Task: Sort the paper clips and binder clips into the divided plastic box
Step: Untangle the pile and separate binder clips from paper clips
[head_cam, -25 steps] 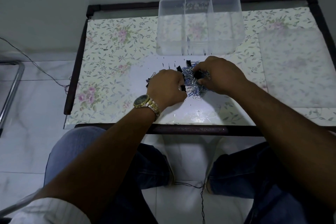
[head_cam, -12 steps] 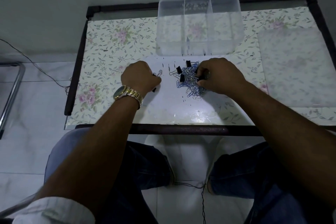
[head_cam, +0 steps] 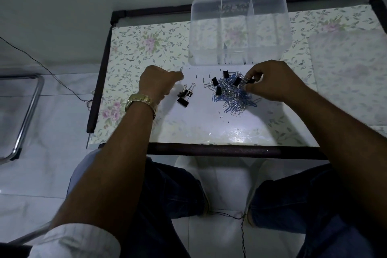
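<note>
Two small heaps share the floral bench (head_cam: 146, 52): black binder clips (head_cam: 184, 96) beside the fisted left hand (head_cam: 159, 82), which pinches a wire loop, and tangled paper clips (head_cam: 232, 95) where the right hand (head_cam: 272, 79) pinches a binder clip. The divided plastic box (head_cam: 238, 29) looks empty; tangled clips risk dragging along.

Translucent, frosted plastic box (head_cam: 238, 29) with clear internal dividers; walls smooth, slightly cloudy. Floral-printed table surface (head_cam: 146, 48) under a glossy, reflective sheet; glare visible near the front edge. Dark table frame (head_cam: 209, 150), matt finish. Heap of thin wire paper clips (head_cam: 232, 96), silver and blue coated, shiny. Black binder clips (head_cam: 184, 98), matt bodies with bright metal wire handles. Gold-coloured metal wristwatch (head_cam: 140, 101), polished. Blue denim trousers (head_cam: 167, 190); white cloth sleeve (head_cam: 75, 241). Glossy pale floor tiles (head_cam: 41, 174).
</note>
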Tool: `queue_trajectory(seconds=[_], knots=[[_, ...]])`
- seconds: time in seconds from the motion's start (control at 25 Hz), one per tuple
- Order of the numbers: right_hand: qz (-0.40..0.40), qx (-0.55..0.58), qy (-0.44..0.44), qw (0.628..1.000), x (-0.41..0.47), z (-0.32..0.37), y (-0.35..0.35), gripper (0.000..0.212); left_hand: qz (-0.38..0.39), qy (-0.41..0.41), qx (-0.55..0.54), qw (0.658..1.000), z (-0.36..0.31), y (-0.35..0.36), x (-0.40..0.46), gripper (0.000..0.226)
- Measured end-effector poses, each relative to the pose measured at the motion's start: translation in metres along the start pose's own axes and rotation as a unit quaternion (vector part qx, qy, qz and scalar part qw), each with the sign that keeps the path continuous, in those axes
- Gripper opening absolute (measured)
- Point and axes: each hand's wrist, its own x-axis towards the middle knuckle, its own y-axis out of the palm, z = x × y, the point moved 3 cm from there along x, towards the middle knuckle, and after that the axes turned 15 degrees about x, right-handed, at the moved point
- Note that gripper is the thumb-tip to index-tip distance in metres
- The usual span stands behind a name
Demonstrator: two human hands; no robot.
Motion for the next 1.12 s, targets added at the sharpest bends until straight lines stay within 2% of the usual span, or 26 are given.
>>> queue_trajectory(seconds=[0.12, 0.2, 0.32, 0.4, 0.48, 0.72, 0.96, 1.12], knots=[[0.006, -0.006, 0.017, 1.000, -0.001, 0.000, -0.004, 0.021, -0.066, 0.036, 0.197, 0.978, 0.002, 0.010, 0.002, 0.035], [0.002, -0.021, 0.023, 1.000, 0.000, -0.002, -0.011, 0.021, -0.080, 0.049, 0.235, 0.967, 0.001, 0.015, 0.001, 0.030], [-0.021, -0.041, 0.050, 0.998, 0.001, -0.012, -0.026, 0.022, -0.109, 0.155, 0.216, 0.958, -0.015, 0.026, -0.010, 0.024], [-0.025, -0.058, 0.067, 0.996, 0.003, -0.018, -0.032, 0.021, -0.104, 0.244, 0.203, 0.943, -0.029, 0.039, -0.022, 0.027], [-0.011, -0.073, 0.082, 0.994, 0.003, -0.022, -0.036, 0.019, -0.089, 0.293, 0.218, 0.927, -0.037, 0.055, -0.030, 0.030], [0.008, -0.043, 0.121, 0.992, 0.002, -0.034, -0.067, 0.027, -0.040, 0.323, 0.235, 0.916, -0.046, 0.085, -0.038, 0.036], [-0.045, 0.005, 0.147, 0.988, 0.003, -0.047, -0.097, 0.033, -0.049, 0.362, 0.238, 0.900, -0.051, 0.091, -0.043, 0.044], [0.012, -0.028, 0.167, 0.986, 0.004, -0.043, -0.074, 0.037, -0.057, 0.361, 0.265, 0.892, -0.051, 0.092, -0.044, 0.032]])
